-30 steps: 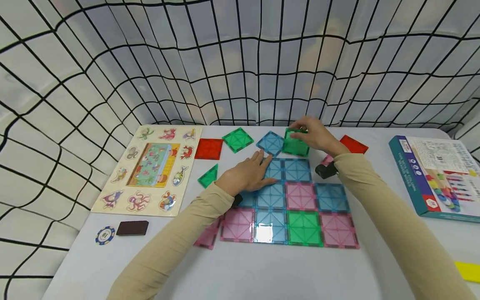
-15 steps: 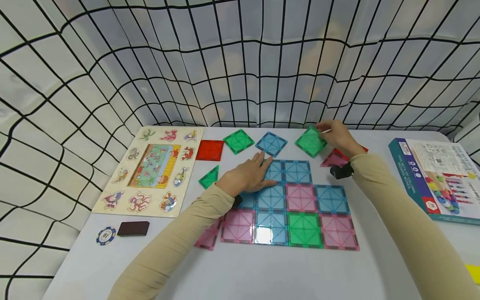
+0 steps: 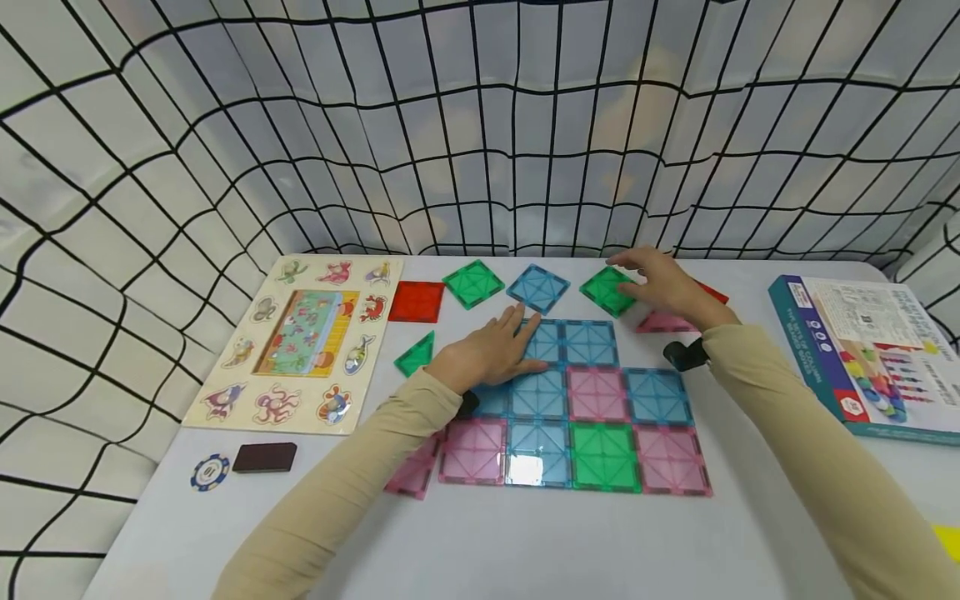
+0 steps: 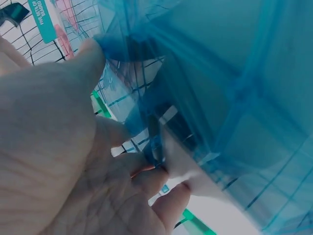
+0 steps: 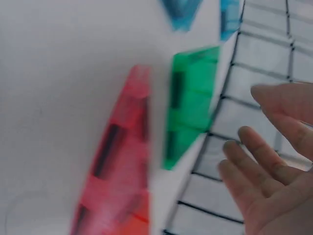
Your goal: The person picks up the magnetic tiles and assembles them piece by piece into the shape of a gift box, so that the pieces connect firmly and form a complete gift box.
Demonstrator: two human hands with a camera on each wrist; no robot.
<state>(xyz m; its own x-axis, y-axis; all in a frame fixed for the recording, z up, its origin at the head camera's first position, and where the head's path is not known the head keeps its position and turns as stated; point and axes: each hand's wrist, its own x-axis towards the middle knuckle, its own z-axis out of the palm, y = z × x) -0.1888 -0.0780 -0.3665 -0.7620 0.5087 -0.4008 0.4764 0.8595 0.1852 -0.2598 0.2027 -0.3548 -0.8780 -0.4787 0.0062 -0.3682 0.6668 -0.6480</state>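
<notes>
The right hand [image 3: 663, 283], fingers now relaxed, has released the green square translucent tile [image 3: 607, 290] flat at the blue-and-pink tile mat's [image 3: 573, 408] one o'clock, while the left hand [image 3: 491, 350] stays pressed flat on it.

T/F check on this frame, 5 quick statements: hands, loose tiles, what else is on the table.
1. The left hand rests flat on the joined tile mat. True.
2. The right hand grips a red square tile in the air. False: its fingers are spread over the green square tile, which lies on the table; the wrist view shows an open palm.
3. A loose blue square tile lies between two green square ones. True.
4. The wooden animal puzzle is on the right side of the table. False: it is on the left; the boxed set is on the right.
5. A poker chip lies beside a dark block. True.
</notes>
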